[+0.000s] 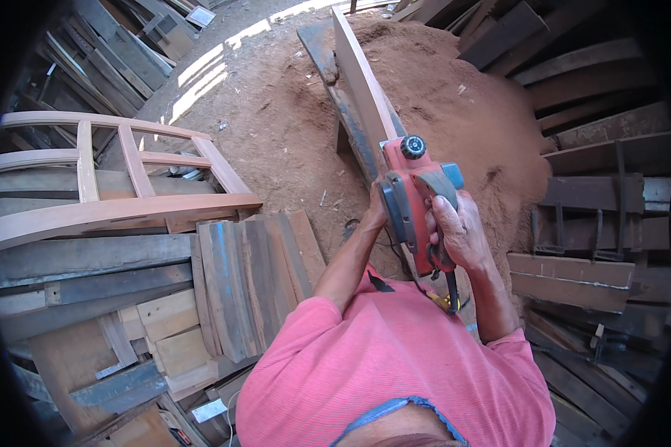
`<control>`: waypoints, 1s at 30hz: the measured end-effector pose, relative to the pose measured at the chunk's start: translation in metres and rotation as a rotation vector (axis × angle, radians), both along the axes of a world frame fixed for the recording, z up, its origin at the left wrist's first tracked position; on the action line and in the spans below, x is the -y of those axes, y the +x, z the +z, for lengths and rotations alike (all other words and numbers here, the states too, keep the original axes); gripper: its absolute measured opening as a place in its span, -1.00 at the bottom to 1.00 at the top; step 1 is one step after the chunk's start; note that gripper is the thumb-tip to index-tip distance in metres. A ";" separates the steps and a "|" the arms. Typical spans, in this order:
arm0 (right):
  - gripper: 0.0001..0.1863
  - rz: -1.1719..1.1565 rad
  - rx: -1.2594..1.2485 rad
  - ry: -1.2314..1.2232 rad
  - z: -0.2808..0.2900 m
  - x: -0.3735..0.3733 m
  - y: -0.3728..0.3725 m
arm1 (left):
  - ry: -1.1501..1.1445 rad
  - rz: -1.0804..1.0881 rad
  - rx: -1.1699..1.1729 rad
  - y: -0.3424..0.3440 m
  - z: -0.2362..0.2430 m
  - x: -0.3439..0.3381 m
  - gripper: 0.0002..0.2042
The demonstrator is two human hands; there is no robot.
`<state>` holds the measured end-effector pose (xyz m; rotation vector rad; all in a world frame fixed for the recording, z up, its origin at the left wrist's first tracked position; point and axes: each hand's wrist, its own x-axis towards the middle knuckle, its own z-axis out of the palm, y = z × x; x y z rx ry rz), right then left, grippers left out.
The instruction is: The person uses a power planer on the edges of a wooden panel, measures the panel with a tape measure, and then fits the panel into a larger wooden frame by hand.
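Observation:
A red electric planer (419,223) with a black knob sits on the upper edge of a long pale board (361,78), which stands on edge along a dark, worn bench (322,59). My right hand (455,223) is closed round the planer's rear handle. My left hand (376,205) is at the left side of the planer and board; its fingers are mostly hidden, so its grip cannot be made out. A cord runs down from the back of the planer.
A curved wooden frame (138,205) lies on stacked planks (242,290) at the left. More timber (589,194) lines the right side. Reddish sawdust (484,127) covers the ground around the bench.

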<state>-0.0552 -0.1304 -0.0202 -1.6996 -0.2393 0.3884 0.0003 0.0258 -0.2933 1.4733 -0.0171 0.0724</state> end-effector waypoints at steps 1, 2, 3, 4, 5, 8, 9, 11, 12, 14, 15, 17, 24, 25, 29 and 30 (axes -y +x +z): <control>-0.46 -0.023 0.007 -0.006 0.000 -0.004 0.006 | -0.029 0.006 0.032 0.001 0.000 0.001 -0.72; -0.45 -0.026 0.009 -0.020 -0.001 -0.009 0.013 | -0.059 0.014 0.065 0.003 -0.001 0.002 -0.73; -0.44 -0.027 0.011 -0.035 -0.002 -0.014 0.021 | -0.219 -0.028 0.050 0.002 -0.001 0.001 -0.73; -0.43 -0.034 0.009 -0.050 -0.005 -0.017 0.032 | -0.380 -0.074 0.026 0.002 0.007 0.002 -0.74; -0.41 -0.050 -0.002 -0.071 -0.006 -0.014 0.044 | -0.673 -0.192 -0.055 -0.002 0.052 0.007 -0.74; -0.40 -0.045 -0.002 -0.072 -0.002 -0.032 0.072 | -0.146 0.015 0.044 -0.002 0.035 0.005 -0.67; -0.41 -0.045 -0.007 -0.111 -0.002 -0.037 0.082 | 0.036 0.036 0.176 0.003 0.029 0.003 -0.66; -0.41 -0.062 0.005 -0.131 -0.004 -0.043 0.104 | 0.295 0.041 0.274 0.010 0.047 0.001 -0.58; -0.41 -0.071 0.011 -0.141 -0.005 -0.045 0.115 | 0.372 0.033 0.245 0.004 0.063 0.000 -0.52; -0.41 -0.065 0.017 -0.130 -0.003 -0.055 0.133 | 0.446 0.073 0.161 -0.006 0.076 -0.002 -0.42; -0.41 -0.060 0.021 -0.124 -0.002 -0.060 0.142 | 0.440 0.115 0.106 -0.008 0.073 0.001 -0.38; -0.40 -0.043 0.037 -0.138 -0.007 -0.070 0.163 | 0.443 0.138 0.005 -0.006 0.068 0.004 -0.26; -0.48 -0.067 0.023 -0.091 -0.008 -0.097 0.223 | 0.544 0.025 0.027 -0.002 0.046 0.000 0.00; -0.48 -0.065 0.028 -0.097 -0.006 -0.101 0.230 | 0.541 0.049 0.057 -0.001 0.048 0.000 -0.01; -0.50 -0.067 0.043 -0.103 -0.003 -0.115 0.260 | 0.500 0.116 0.073 0.003 0.054 0.002 -0.05; -0.50 -0.069 0.045 -0.098 -0.003 -0.119 0.268 | 0.520 0.091 0.032 -0.004 0.048 0.002 -0.02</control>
